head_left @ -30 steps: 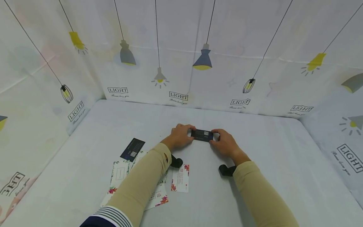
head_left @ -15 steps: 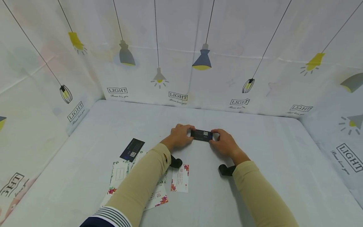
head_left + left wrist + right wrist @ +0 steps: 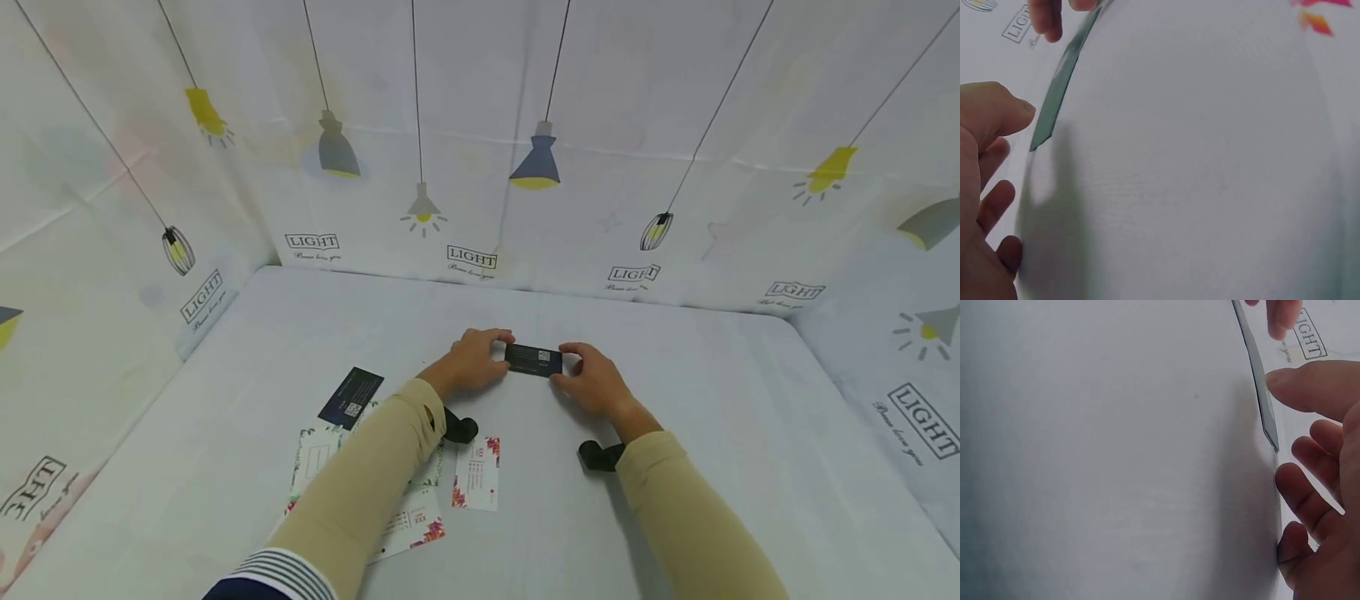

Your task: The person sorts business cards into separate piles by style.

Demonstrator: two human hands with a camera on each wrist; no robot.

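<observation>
In the head view, a person's left hand (image 3: 472, 360) pinches the left end of a black card (image 3: 533, 359), thumb and forefinger curved to its two corners there, while the right hand (image 3: 596, 383) pinches the opposite end the same way. The card lies crosswise between them at the white-covered desk (image 3: 720, 400), a small pale code square near its upper right. Nearer the person, on the left, another black card (image 3: 351, 398) lies aslant, its lower edge meeting leaf-bordered cards (image 3: 318, 454) partly hidden beneath the left sleeve (image 3: 367, 475). A red-flowered card (image 3: 476, 473) lies beside that arm, and a similar tilted card (image 3: 414, 521) sticks out below it. A backdrop (image 3: 472, 150) printed with hanging lamps rises behind. In the left wrist view, the held card appears almost edge-on as a narrow greenish strip; the left thumb is just beside it, contact unclear, with the lower fingers loosely bent. In the right wrist view, the card is a thin grey strip, the right thumb against its edge and the other fingers curled below; fingertips of the opposite hand show at the top.
</observation>
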